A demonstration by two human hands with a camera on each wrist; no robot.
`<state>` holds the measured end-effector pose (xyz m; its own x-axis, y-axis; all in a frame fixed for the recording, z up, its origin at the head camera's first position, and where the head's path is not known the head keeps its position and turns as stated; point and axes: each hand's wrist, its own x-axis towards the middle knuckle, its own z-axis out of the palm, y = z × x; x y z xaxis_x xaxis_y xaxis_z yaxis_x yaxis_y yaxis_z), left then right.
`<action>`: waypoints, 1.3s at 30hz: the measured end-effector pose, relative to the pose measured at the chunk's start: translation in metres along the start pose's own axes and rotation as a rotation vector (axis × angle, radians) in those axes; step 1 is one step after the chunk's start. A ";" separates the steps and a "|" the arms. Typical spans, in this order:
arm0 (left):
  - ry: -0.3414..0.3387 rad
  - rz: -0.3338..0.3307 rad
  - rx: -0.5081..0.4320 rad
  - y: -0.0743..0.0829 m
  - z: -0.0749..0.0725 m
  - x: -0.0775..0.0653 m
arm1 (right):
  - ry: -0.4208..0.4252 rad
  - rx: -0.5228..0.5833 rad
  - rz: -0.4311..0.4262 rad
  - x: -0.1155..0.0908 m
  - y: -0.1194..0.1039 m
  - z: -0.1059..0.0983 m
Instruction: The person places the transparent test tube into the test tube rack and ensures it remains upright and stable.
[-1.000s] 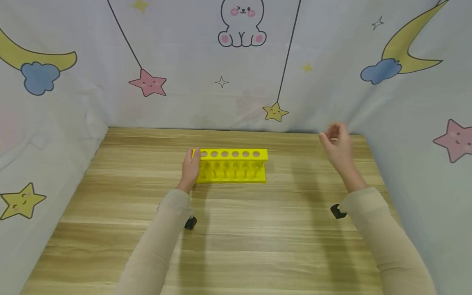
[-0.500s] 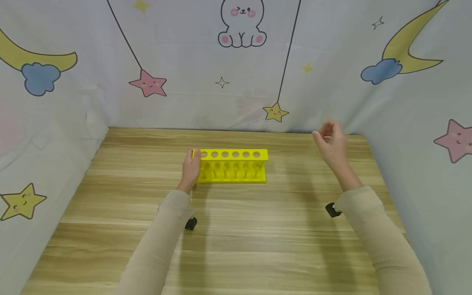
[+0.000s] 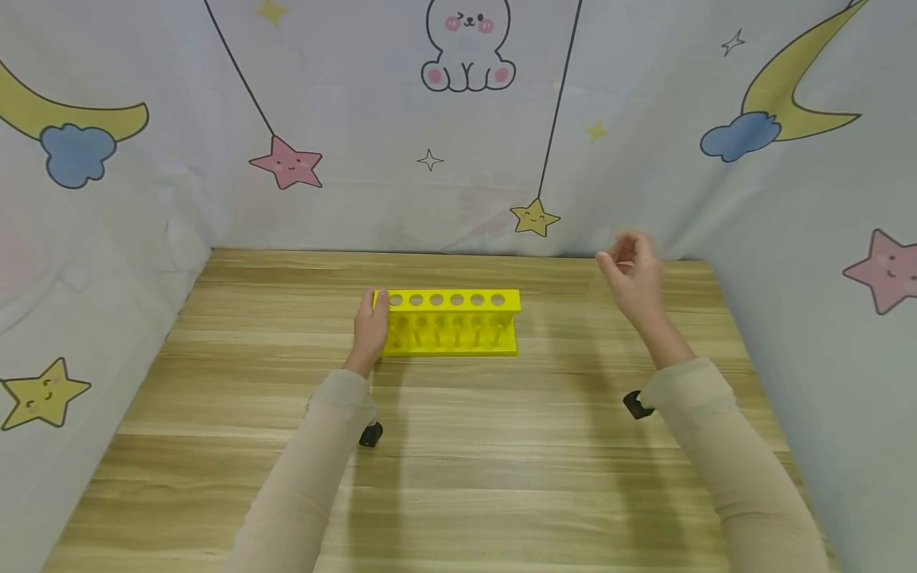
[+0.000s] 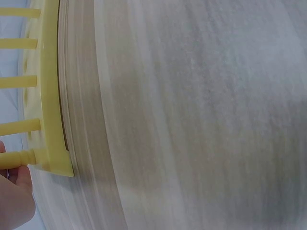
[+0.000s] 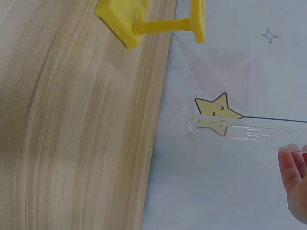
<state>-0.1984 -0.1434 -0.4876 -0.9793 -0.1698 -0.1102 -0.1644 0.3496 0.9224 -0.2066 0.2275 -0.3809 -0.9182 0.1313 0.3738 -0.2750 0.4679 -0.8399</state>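
Observation:
A yellow test tube rack (image 3: 447, 307) stands upright on the table, its top plate lined with a row of round holes. At the rack's left end my left hand (image 3: 369, 330) grips it, with the fingers curled round an end post in the left wrist view. To the right, above the table, my right hand (image 3: 637, 278) pinches a clear test tube (image 5: 240, 132). In the right wrist view the tube's rounded end points down toward the table, apart from the rack. The tube is hardly visible in the head view, and its upper end is out of the right wrist view.
The wood-grain table (image 3: 458, 461) is bounded at the back and sides by white cloth (image 3: 358, 215) printed with stars, moons and clouds. A black wrist mount (image 3: 370, 434) shows beside the left sleeve, and another black mount (image 3: 637, 404) beside the right sleeve.
My right hand has moved left with the test tube, a little nearer the rack. My left hand and the rack have stayed in place.

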 end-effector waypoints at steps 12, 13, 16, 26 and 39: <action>-0.003 0.008 -0.005 -0.001 0.000 0.000 | -0.037 0.030 -0.058 -0.004 -0.025 0.005; -0.004 0.007 -0.006 -0.001 0.000 0.000 | -0.039 0.030 -0.057 -0.005 -0.029 0.005; -0.002 0.005 -0.005 -0.001 0.000 0.000 | -0.043 0.019 -0.053 -0.006 -0.035 0.006; 0.000 0.008 0.005 -0.001 0.001 -0.001 | -0.076 -0.011 -0.039 0.003 -0.017 0.009; 0.002 0.000 -0.001 0.000 -0.001 -0.001 | -0.089 0.017 -0.038 0.006 -0.022 0.021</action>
<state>-0.1970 -0.1436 -0.4871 -0.9790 -0.1717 -0.1095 -0.1644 0.3489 0.9226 -0.2122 0.1993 -0.3681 -0.9287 0.0350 0.3692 -0.3138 0.4564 -0.8326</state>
